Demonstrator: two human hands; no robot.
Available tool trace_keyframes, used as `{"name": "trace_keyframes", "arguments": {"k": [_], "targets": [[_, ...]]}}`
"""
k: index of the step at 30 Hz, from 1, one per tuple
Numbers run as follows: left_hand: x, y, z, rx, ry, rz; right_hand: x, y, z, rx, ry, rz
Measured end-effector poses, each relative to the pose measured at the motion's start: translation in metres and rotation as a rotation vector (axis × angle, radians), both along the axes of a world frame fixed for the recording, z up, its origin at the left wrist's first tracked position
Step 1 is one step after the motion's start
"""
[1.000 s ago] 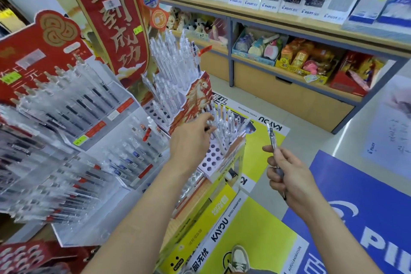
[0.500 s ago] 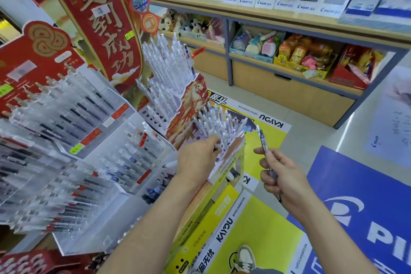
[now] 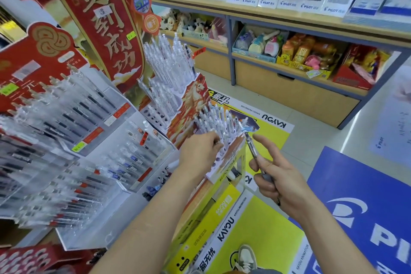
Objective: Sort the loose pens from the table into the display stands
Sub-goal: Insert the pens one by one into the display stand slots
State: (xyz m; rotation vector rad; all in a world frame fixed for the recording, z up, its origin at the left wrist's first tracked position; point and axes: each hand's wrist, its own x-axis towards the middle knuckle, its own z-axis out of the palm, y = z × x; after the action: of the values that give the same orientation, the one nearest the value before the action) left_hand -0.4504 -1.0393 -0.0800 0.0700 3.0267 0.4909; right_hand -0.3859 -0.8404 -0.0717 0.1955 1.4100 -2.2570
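Left hand point(image 3: 199, 151) curls its fingers among the upright white pens point(image 3: 213, 120) in the white perforated cardboard display stand point(image 3: 229, 154); a grip there cannot be told. Just beside it, right hand point(image 3: 280, 181) pinches a clear grey-gripped pen point(image 3: 252, 149), tilted toward the stand.

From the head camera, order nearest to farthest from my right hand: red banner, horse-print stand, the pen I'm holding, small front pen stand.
1. The pen, gripped in the right hand.
2. The small front pen stand, just left of it.
3. The horse-print stand, behind that, up-left.
4. The red banner, far left, rearmost.
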Motion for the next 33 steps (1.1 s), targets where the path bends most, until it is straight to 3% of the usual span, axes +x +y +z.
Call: {"name": "trace_keyframes", "arguments": {"k": [3,5,8,10,12,15,21,25,33], "targets": [[0.003,0.002,0.013,-0.012,-0.01,-0.003,0.0,-0.002,0.003,-0.123,-0.088,-0.012],[0.012,0.005,0.031,0.073,0.08,0.045,0.0,-0.003,0.004,-0.216,-0.147,0.014],[0.028,0.007,0.057,0.512,0.137,0.2,0.001,-0.007,0.006,-0.368,-0.169,0.138],[0.038,0.003,0.073,0.894,-0.007,0.273,0.001,-0.014,0.007,-0.45,-0.172,0.229],[0.05,-0.006,0.087,1.123,-0.115,0.332,0.002,-0.025,0.01,-0.511,-0.196,0.281],[0.069,-0.022,0.099,1.147,-0.077,0.425,0.006,-0.045,0.019,-0.481,-0.173,0.341],[0.109,-0.06,0.112,1.112,0.223,0.604,0.026,-0.092,0.043,-0.018,0.033,0.388],[0.137,-0.085,0.112,1.069,0.308,0.614,0.051,-0.119,0.047,0.099,0.13,0.384],[0.125,-0.097,0.105,0.996,0.273,0.57,0.074,-0.094,0.018,0.081,-0.13,0.039]]}}
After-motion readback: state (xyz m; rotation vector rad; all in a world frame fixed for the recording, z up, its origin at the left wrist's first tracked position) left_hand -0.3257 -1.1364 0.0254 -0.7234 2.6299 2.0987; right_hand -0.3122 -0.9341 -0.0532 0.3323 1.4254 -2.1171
